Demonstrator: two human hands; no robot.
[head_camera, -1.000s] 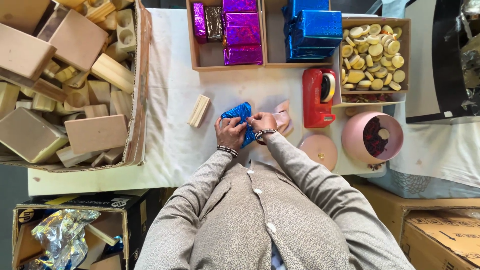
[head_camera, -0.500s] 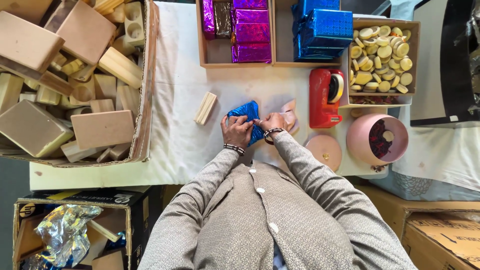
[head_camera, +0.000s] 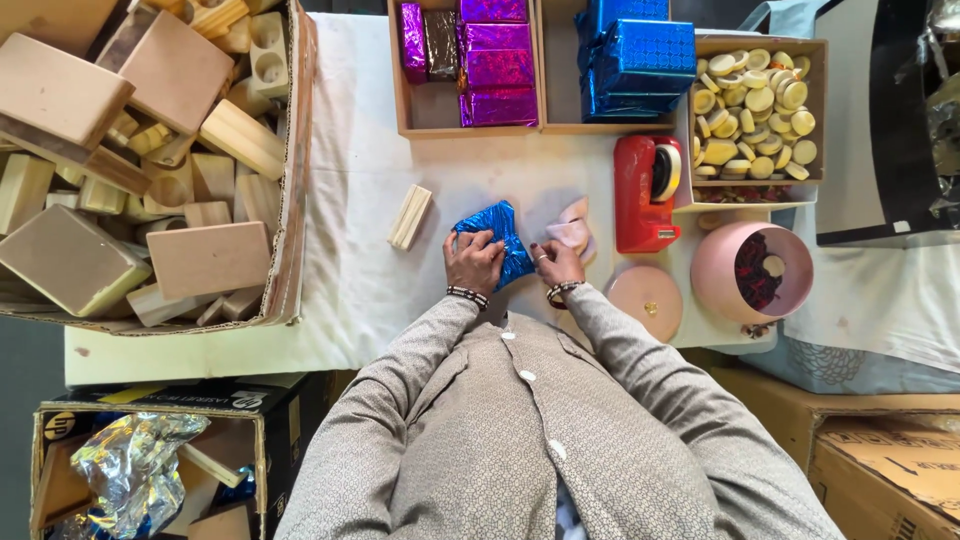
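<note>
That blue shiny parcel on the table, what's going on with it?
A person has both hands on the blue foil parcel: the left hand presses on its near side and the right hand pinches its right edge. A small wooden block lies just to its left, and a red tape dispenser stands to its right. Finished blue boxes and purple boxes sit in trays at the far edge.
</note>
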